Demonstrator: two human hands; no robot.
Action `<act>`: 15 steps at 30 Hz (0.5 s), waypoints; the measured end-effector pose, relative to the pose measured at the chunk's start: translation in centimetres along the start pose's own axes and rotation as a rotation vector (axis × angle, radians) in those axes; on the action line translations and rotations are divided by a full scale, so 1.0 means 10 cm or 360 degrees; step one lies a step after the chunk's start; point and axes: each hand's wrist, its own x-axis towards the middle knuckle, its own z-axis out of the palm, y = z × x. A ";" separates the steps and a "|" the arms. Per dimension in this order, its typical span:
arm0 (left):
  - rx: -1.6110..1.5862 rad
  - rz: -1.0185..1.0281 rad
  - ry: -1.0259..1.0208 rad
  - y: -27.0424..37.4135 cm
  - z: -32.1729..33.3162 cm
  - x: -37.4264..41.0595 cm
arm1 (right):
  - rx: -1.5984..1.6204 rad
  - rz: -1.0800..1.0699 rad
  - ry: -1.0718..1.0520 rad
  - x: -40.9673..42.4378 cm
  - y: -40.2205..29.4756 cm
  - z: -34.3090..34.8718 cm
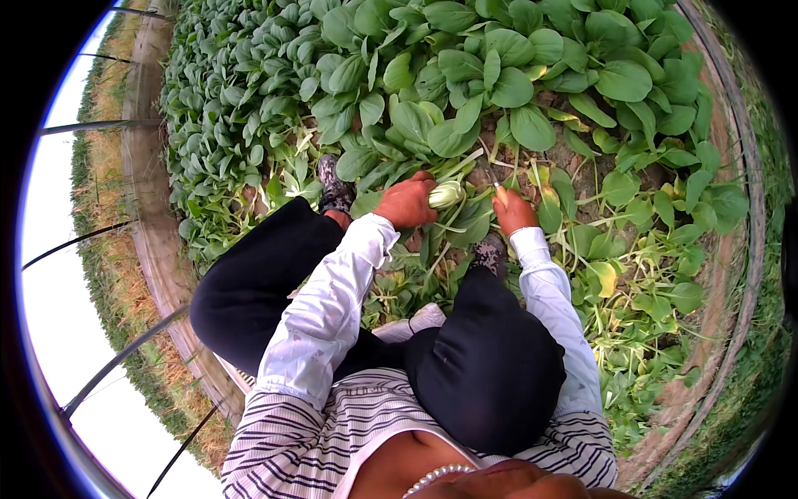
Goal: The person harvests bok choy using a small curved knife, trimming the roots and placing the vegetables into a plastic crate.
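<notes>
My left hand [406, 201] is closed around a head of leafy greens, likely bok choy, whose pale cut base [446, 194] points right toward the other hand. Its leaves spread out beyond and behind my fingers. In my right hand [516, 213] is a small knife with a light wooden handle [500, 194]. The knife's narrow blade [486, 167] reaches up and left, close to a pale stalk [458, 163] by the soil. The blade's tip is hard to make out among the stems.
Dense standing greens [461, 68] fill the bed ahead. Loose trimmed and yellowing leaves [603, 279] litter the ground at right. My shoes [335, 185] rest among the plants. A boardlike border [153, 168] and thin dark hoops [100, 126] run along the left; another edging [745, 156] curves at right.
</notes>
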 end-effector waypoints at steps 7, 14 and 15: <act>-0.0070 0.0031 0.0117 -0.10 0.03 -0.17 | 0.0020 -0.0052 0.0017 -0.34 0.11 -0.21; -0.0049 0.0237 0.0242 -0.28 0.14 -0.46 | 0.0494 -0.0170 0.0355 0.50 -0.43 0.12; -0.0195 0.0209 0.0205 -0.30 0.10 -0.50 | 0.0525 -0.0225 0.0297 0.63 -0.45 0.19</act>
